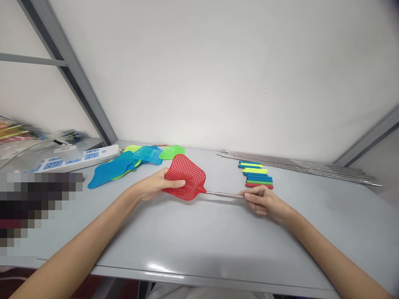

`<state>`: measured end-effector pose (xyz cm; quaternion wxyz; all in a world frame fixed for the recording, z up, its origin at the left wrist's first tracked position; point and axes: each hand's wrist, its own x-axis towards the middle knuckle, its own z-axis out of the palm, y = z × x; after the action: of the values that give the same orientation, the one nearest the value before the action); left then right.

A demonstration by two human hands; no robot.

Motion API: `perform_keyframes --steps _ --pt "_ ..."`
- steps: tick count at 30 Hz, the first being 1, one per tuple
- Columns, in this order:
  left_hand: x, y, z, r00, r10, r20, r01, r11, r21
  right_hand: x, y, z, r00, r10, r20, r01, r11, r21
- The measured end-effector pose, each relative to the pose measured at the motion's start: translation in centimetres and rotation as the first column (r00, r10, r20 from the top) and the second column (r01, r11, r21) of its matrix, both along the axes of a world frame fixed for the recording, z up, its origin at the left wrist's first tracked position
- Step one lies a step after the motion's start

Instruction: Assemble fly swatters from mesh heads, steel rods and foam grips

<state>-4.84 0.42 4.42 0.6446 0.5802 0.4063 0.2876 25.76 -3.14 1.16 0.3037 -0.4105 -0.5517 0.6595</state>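
A red perforated fly swatter head [188,176] is gripped in my left hand [158,184], the thumb lying across its mesh. From its neck a thin metal rod [226,194] runs to the right. My right hand [261,200] pinches the far part of this rod between thumb and fingers. Just beyond that hand lies a row of short coloured tubes [257,179] in blue, yellow, green and red. Left of the red head, loose swatter heads rest on the table: a blue one [114,168], another blue one [149,155] and a green one [173,152], with yellow ones partly covered.
Several long metal rods [296,164] lie along the back right of the grey table [199,245]. At the left stands a white power strip [90,155] with a plug in it. Bagged colourful items [15,131] are behind it. A pixelated patch hides the left edge.
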Motion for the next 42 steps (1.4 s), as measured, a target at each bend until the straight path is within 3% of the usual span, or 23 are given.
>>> perform_keyframes --steps 7,13,22,34,38,42 --pt "0.1 -0.1 0.1 1.0 0.0 0.024 0.0 1.0 0.0 0.0 -0.1 -0.1 0.999 -0.034 -0.017 0.034 0.999 -0.023" --pt "0.6 -0.5 -0.4 0.996 0.071 0.051 -0.071 0.998 -0.002 0.0 -0.1 0.1 0.995 -0.082 -0.054 0.081 0.997 -0.019" --pt "1.4 -1.2 0.0 0.998 0.029 0.056 -0.03 0.999 0.03 0.8 0.2 -0.1 0.999 0.003 -0.038 -0.004 1.0 -0.03" --pt "2.2 -1.5 -1.0 0.997 0.014 0.081 -0.022 0.995 0.099 0.9 0.2 -0.5 0.996 0.042 -0.077 -0.047 0.997 -0.06" --pt "2.0 -1.5 -1.4 0.998 0.045 0.031 -0.049 0.99 0.135 1.1 0.2 -0.4 0.995 0.022 -0.094 -0.033 0.993 -0.111" --pt "2.1 -1.8 -1.3 0.999 0.033 -0.009 -0.031 0.983 0.18 1.4 0.2 -0.3 0.996 0.011 -0.092 -0.032 0.971 -0.237"
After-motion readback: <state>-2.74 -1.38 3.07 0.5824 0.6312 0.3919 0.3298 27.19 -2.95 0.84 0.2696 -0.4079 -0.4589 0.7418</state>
